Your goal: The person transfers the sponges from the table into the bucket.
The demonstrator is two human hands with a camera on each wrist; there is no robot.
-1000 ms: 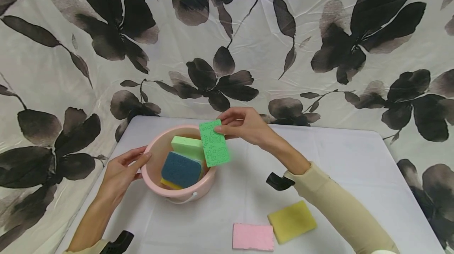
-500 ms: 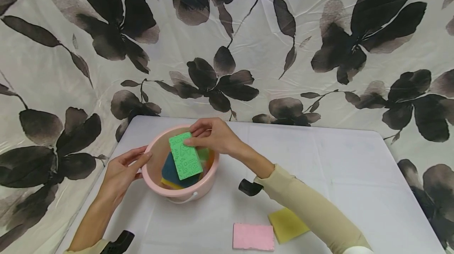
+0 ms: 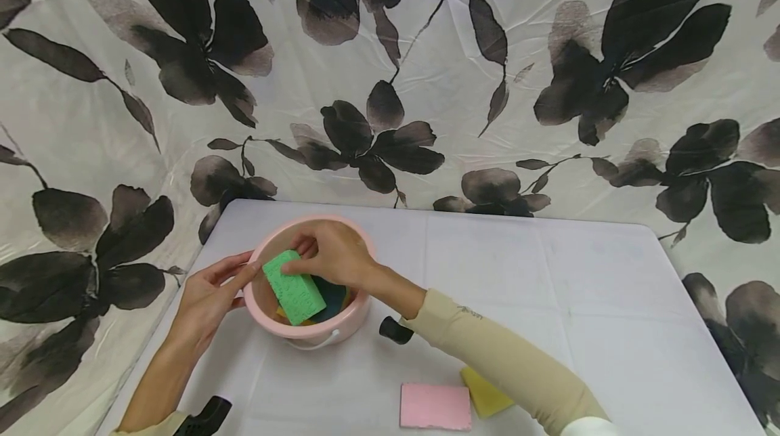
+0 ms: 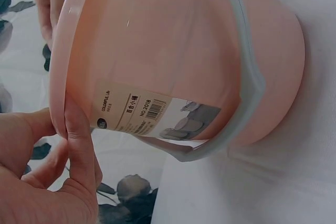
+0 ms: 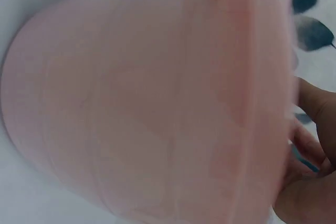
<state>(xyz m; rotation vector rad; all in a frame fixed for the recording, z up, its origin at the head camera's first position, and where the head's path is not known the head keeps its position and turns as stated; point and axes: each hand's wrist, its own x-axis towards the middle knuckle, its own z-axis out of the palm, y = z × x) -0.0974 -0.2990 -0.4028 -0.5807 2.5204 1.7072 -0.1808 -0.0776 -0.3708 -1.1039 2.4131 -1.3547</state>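
A pink bucket (image 3: 359, 317) stands at the left of the white table, sponges inside it. My left hand (image 3: 210, 294) pinches its rim on the left side; the left wrist view shows thumb and fingers on either side of that rim, beside a paper label (image 4: 157, 114). Inside the bucket's mouth, my right hand (image 3: 332, 253) holds a bright green sponge (image 3: 295, 290) by its upper edge, tilted. Under it a dark blue sponge (image 3: 332, 297) and a bit of yellow show. In the right wrist view the bucket wall (image 5: 142, 98) hides most of the right hand (image 5: 310, 171).
A pink sponge (image 3: 435, 406) lies near the table's front edge. Beside it a yellow sponge (image 3: 485, 393) is partly covered by the right sleeve (image 3: 500, 351). The bucket's pale handle (image 3: 313, 344) hangs down at the front. Behind the table hangs a floral cloth (image 3: 390, 50).
My right hand has carried the green sponge left and down, from over the bucket's right rim into its mouth. The left hand and bucket have stayed in place.
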